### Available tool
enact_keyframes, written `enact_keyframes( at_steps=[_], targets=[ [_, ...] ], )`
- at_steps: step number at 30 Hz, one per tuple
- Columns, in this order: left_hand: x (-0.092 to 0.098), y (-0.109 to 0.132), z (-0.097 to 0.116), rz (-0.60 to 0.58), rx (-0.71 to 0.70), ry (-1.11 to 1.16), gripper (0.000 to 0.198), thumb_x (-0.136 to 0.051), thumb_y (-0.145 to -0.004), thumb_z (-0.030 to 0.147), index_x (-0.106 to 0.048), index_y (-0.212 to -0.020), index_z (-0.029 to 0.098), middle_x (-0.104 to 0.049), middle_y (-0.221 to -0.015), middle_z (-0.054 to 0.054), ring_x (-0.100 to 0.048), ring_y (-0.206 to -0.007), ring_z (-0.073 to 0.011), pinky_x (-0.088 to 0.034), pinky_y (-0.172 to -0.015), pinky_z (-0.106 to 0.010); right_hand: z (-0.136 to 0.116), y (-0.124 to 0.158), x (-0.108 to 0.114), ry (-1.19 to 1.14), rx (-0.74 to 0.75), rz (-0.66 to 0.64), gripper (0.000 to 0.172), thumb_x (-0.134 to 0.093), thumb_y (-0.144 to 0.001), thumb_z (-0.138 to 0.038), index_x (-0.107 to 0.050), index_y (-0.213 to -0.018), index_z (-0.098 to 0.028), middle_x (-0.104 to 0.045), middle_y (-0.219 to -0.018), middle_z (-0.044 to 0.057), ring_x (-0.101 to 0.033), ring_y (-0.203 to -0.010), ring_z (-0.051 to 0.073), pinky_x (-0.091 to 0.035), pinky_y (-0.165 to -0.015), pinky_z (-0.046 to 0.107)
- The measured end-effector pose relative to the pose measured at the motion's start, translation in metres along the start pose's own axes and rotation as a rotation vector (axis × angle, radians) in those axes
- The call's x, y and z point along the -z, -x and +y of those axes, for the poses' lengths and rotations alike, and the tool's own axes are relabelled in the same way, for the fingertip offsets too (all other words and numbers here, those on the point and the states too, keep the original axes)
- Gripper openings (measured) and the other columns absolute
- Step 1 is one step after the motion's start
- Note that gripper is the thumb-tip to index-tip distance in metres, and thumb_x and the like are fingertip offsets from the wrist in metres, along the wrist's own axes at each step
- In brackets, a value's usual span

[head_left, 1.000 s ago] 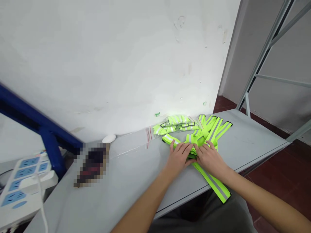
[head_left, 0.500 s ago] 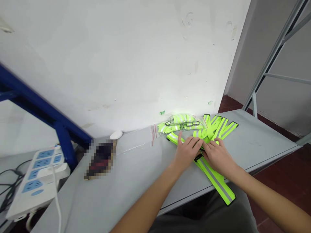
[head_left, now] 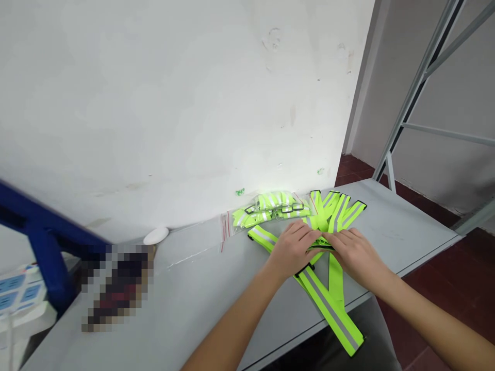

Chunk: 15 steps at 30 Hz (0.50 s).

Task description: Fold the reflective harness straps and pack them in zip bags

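Observation:
Several neon-yellow reflective straps [head_left: 332,211] with grey stripes lie fanned out on the grey table [head_left: 201,299] near the wall. My left hand [head_left: 294,248] and my right hand [head_left: 356,253] meet over the middle of the pile, fingers curled and pinching a folded strap between them. One long strap [head_left: 328,309] runs from under my hands toward me and hangs over the table's front edge. Behind the pile lies a clear zip bag [head_left: 270,205] packed with more folded straps.
A small white oval object [head_left: 155,235] rests against the wall. A blurred-out dark item [head_left: 116,286] lies at the table's left. A blue metal frame [head_left: 46,242] and a white power strip [head_left: 17,293] sit far left. A grey shelf frame [head_left: 417,93] stands at right.
My hands have shifted slightly toward the wall on the pile and gathered a strap between them. A second strap end now hangs beside the long one. The camera swung right.

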State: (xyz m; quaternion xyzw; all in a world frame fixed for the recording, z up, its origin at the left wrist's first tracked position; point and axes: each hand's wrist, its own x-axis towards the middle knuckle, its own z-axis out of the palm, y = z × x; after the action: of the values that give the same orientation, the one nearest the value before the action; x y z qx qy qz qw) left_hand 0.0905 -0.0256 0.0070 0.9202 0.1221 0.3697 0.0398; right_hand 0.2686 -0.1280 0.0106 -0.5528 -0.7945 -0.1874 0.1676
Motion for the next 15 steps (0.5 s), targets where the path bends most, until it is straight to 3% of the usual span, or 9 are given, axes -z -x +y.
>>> enact_keyframes(
  at_steps=[2, 6, 9, 12, 15],
  targets=[
    [0.002, 0.0, -0.001, -0.049, 0.071, 0.159, 0.033, -0.061, -0.087, 0.041, -0.06, -0.111, 0.018, -0.07, -0.102, -0.008, -0.06, -0.103, -0.0209, -0.048, -0.094, -0.037, 0.003, 0.005, 0.004, -0.057, 0.013, 0.011, 0.025, -0.048, -0.093, -0.013, -0.051, -0.117, -0.011, -0.065, -0.078, 0.005, -0.058, -0.069, 0.02, -0.036, -0.066, 0.032],
    [-0.004, 0.006, -0.006, -0.28, 0.101, 0.328, 0.035, -0.062, -0.086, 0.032, -0.059, -0.119, 0.024, -0.062, -0.129, -0.004, -0.053, -0.123, -0.0179, -0.041, -0.105, -0.033, 0.005, 0.016, 0.012, -0.112, 0.037, -0.063, 0.011, -0.045, -0.092, -0.011, -0.055, -0.094, -0.016, -0.063, -0.074, 0.004, -0.056, -0.066, 0.019, -0.034, -0.064, 0.032],
    [-0.02, 0.015, -0.009, -0.421, 0.11, 0.283, 0.052, -0.064, -0.082, 0.028, -0.05, -0.132, 0.028, -0.054, -0.139, -0.003, -0.049, -0.129, -0.0206, -0.036, -0.109, -0.04, 0.007, 0.025, 0.015, -0.136, 0.078, -0.112, 0.019, -0.041, -0.091, -0.006, -0.056, -0.091, -0.018, -0.064, -0.075, 0.004, -0.055, -0.068, 0.019, -0.034, -0.063, 0.032],
    [-0.036, 0.023, -0.013, -0.462, 0.13, 0.191, 0.067, -0.067, -0.079, 0.026, -0.04, -0.141, 0.03, -0.048, -0.144, -0.005, -0.045, -0.132, -0.0242, -0.033, -0.109, -0.047, 0.008, 0.034, 0.02, -0.186, 0.086, -0.066, 0.021, -0.041, -0.092, -0.007, -0.057, -0.101, -0.017, -0.067, -0.082, 0.006, -0.058, -0.073, 0.018, -0.036, -0.065, 0.032],
    [-0.046, 0.029, -0.02, -0.476, 0.17, 0.15, 0.064, -0.068, -0.076, 0.02, -0.046, -0.136, 0.03, -0.051, -0.141, -0.005, -0.042, -0.134, -0.0259, -0.031, -0.109, -0.05, 0.007, 0.041, 0.027, -0.238, 0.089, 0.034, 0.022, -0.047, -0.091, -0.011, -0.056, -0.11, -0.017, -0.07, -0.091, 0.008, -0.062, -0.08, 0.018, -0.04, -0.069, 0.033]
  ],
)
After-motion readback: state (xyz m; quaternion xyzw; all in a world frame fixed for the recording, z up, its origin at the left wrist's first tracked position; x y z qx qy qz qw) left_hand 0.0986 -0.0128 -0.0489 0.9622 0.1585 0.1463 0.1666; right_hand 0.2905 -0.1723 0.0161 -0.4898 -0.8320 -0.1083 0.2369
